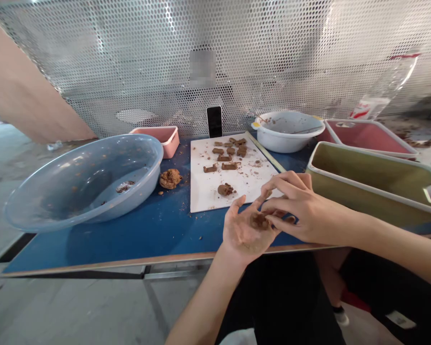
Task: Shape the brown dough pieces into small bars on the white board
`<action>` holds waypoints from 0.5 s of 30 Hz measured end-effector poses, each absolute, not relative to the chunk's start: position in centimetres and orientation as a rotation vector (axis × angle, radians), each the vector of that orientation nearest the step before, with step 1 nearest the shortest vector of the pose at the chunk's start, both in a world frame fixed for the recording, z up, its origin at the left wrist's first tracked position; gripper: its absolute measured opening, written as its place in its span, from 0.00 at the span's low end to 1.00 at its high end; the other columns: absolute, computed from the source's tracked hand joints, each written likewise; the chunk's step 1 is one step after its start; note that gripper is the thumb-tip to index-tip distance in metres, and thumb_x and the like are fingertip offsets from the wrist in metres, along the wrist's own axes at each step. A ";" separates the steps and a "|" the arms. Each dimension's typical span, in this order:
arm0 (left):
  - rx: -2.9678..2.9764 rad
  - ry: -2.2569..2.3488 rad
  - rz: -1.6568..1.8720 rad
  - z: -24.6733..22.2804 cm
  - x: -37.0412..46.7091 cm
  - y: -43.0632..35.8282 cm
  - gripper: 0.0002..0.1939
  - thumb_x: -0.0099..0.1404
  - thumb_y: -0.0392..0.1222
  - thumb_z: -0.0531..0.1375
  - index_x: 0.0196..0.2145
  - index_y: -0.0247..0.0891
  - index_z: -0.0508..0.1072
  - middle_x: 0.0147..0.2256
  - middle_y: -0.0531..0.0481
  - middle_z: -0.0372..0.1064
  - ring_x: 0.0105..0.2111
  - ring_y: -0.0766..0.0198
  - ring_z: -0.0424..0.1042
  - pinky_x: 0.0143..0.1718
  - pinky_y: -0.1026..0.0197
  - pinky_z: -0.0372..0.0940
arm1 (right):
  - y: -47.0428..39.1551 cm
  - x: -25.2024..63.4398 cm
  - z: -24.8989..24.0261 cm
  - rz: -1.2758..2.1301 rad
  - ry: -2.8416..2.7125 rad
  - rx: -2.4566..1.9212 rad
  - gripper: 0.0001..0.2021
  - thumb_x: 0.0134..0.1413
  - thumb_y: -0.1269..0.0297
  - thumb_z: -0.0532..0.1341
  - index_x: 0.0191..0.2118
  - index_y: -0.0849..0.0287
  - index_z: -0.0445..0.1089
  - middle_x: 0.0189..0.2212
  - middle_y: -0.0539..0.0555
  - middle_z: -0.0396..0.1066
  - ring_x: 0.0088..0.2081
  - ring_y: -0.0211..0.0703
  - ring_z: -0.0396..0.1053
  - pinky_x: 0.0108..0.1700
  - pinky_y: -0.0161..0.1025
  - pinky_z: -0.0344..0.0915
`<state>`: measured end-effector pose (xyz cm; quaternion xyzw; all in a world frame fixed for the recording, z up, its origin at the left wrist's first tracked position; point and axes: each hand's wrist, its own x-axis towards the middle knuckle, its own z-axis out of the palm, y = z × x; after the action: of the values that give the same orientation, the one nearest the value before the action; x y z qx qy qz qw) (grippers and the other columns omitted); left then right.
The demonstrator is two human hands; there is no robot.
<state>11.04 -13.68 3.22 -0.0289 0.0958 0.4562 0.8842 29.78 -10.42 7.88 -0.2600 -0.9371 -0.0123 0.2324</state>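
My left hand (244, 234) is turned palm up, thumb stretched out, with brown smears on the skin. A small piece of brown clay (259, 221) lies in it near the base of the fingers. Reaching in from the right, my right hand (296, 208) has its fingertips closed on that clay, and it covers part of the left fingers. Just beyond my hands is a white board (201, 194). It carries a rounded clay lump (225, 189) with crumbs, and several small shaped clay pieces (230, 166) farther back. A bigger rough clay lump (170, 178) sits left of the board.
A large blue basin (129, 196) stands left on the blue table (147, 239), with a pink basket (170, 143) behind it. A phone (214, 122) leans on the perforated metal panel (129, 57). To the right are a white basin (287, 139), a red bin (373, 136), a green bin (362, 201) and a plastic bottle (384, 91).
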 end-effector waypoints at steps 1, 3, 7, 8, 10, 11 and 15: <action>-0.056 0.203 0.950 3.2 11.0 -13.7 0.24 0.77 0.51 0.55 0.55 0.30 0.80 0.31 0.45 0.75 0.34 0.55 0.76 0.45 0.55 0.67 | -10.4 29.7 7.8 -0.038 -2.573 -0.708 0.08 0.76 0.63 0.63 0.46 0.53 0.81 0.53 0.61 0.74 0.59 0.60 0.68 0.60 0.60 0.65; -0.050 0.212 0.955 3.1 11.0 -13.6 0.22 0.76 0.51 0.56 0.53 0.31 0.80 0.30 0.45 0.75 0.34 0.56 0.75 0.45 0.55 0.67 | -10.4 29.5 7.6 -0.050 -2.558 -0.693 0.08 0.75 0.63 0.63 0.45 0.52 0.82 0.52 0.60 0.74 0.58 0.59 0.68 0.59 0.58 0.66; -0.055 0.230 0.963 3.1 11.0 -13.6 0.21 0.75 0.50 0.57 0.52 0.31 0.80 0.31 0.45 0.74 0.36 0.54 0.75 0.46 0.55 0.67 | -10.3 29.3 7.3 -0.066 -2.526 -0.671 0.07 0.74 0.64 0.65 0.45 0.53 0.83 0.51 0.60 0.74 0.57 0.57 0.69 0.58 0.55 0.67; -0.058 0.231 0.964 3.1 11.0 -13.6 0.22 0.75 0.50 0.57 0.53 0.31 0.80 0.31 0.45 0.74 0.36 0.54 0.75 0.46 0.55 0.67 | -10.3 29.3 7.3 -0.067 -2.525 -0.672 0.08 0.74 0.64 0.65 0.44 0.53 0.83 0.51 0.60 0.74 0.57 0.57 0.69 0.58 0.55 0.67; -0.065 0.234 0.967 3.3 11.1 -13.6 0.22 0.75 0.50 0.56 0.54 0.30 0.79 0.31 0.45 0.75 0.35 0.55 0.75 0.48 0.54 0.68 | -10.4 29.5 7.4 -0.069 -2.536 -0.691 0.08 0.74 0.63 0.64 0.45 0.52 0.83 0.51 0.60 0.75 0.58 0.58 0.69 0.59 0.57 0.66; -0.071 0.241 0.970 3.4 11.1 -13.7 0.23 0.75 0.50 0.56 0.55 0.30 0.79 0.31 0.45 0.75 0.35 0.54 0.75 0.49 0.53 0.68 | -10.4 29.6 7.5 -0.064 -2.546 -0.711 0.09 0.75 0.62 0.64 0.47 0.52 0.83 0.52 0.60 0.75 0.58 0.59 0.69 0.60 0.58 0.66; -0.087 0.278 0.990 3.8 11.1 -13.7 0.26 0.76 0.51 0.55 0.59 0.29 0.78 0.34 0.41 0.78 0.34 0.52 0.76 0.46 0.51 0.68 | -10.6 30.3 8.3 0.016 -2.545 -0.813 0.12 0.75 0.58 0.63 0.55 0.47 0.83 0.57 0.60 0.74 0.60 0.60 0.70 0.62 0.61 0.66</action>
<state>11.13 -13.73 3.77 -0.0417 0.1329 0.4734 0.8698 30.28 -10.60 8.26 -0.2959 -0.9263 0.0060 0.2330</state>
